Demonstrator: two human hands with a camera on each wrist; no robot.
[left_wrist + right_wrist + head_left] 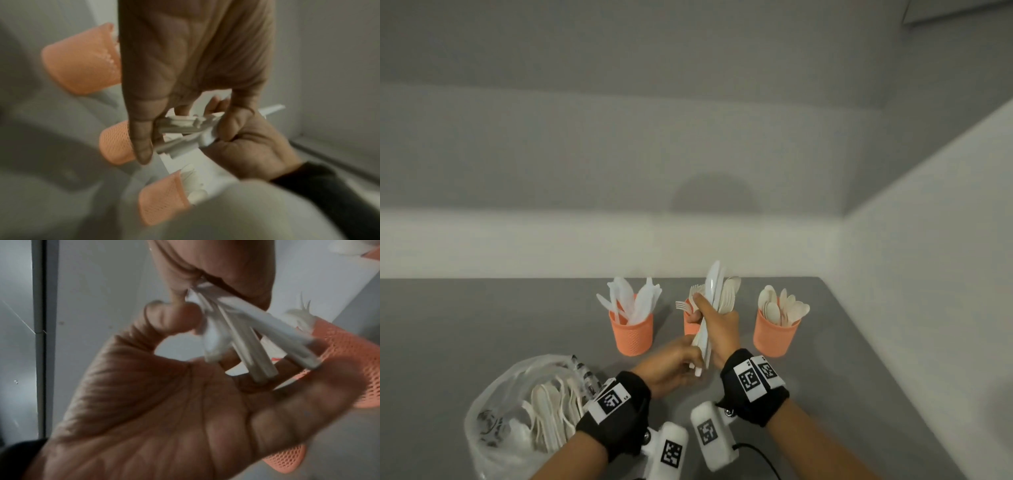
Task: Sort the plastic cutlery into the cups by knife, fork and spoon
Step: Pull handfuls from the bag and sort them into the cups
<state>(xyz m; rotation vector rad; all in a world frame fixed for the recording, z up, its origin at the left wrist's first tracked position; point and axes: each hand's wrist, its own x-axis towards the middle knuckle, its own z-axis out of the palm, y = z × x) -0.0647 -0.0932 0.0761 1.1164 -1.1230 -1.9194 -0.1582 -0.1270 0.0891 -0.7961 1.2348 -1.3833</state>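
Note:
Three orange mesh cups stand in a row on the grey table: the left cup (631, 330) holds knives, the middle cup (689, 327) holds forks and is partly hidden, and the right cup (775, 334) holds spoons. My right hand (709, 315) grips a mixed bundle of white cutlery (717, 301) upright in front of the middle cup, with a knife blade, spoon bowls and fork tines sticking out on top. My left hand (693, 363) pinches the handle ends (180, 129) below it. The handles (246, 340) fan out over my right palm.
A clear plastic bag (493, 428) with several loose pieces of cutlery lies at the front left. The table (482, 318) meets a pale wall behind the cups, and its right edge (876, 359) runs just past the spoon cup.

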